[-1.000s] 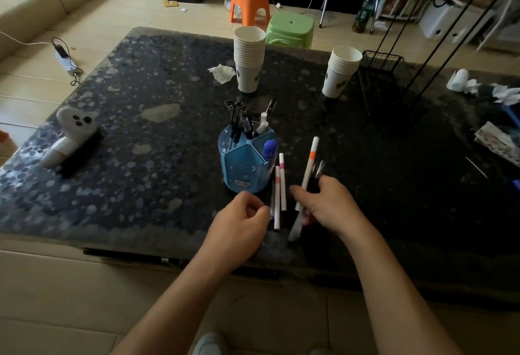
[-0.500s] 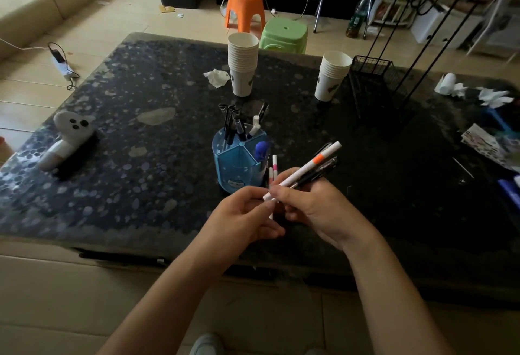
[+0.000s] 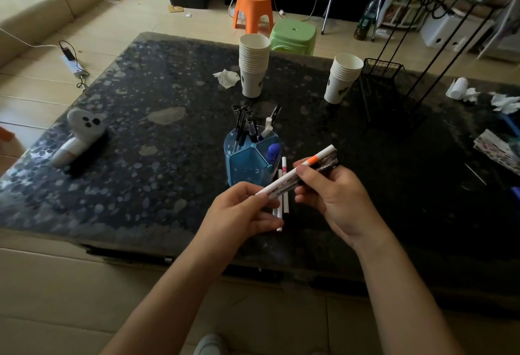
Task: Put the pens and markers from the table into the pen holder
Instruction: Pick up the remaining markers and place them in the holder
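- Head view: the left hand (image 3: 242,209), below the blue pen holder (image 3: 250,159), pinches the white marker's (image 3: 295,176) lower end.
- Two white pens (image 3: 282,200) lie on the table (image 3: 140,157) just right of the holder.
- The right hand (image 3: 334,202) curls closed around the marker and a dark pen (image 3: 327,164).

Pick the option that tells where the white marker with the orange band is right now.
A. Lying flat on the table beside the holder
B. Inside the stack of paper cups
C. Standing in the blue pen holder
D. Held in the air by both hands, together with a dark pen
D: the white marker with the orange band is gripped by the left hand and right hand, above the table.
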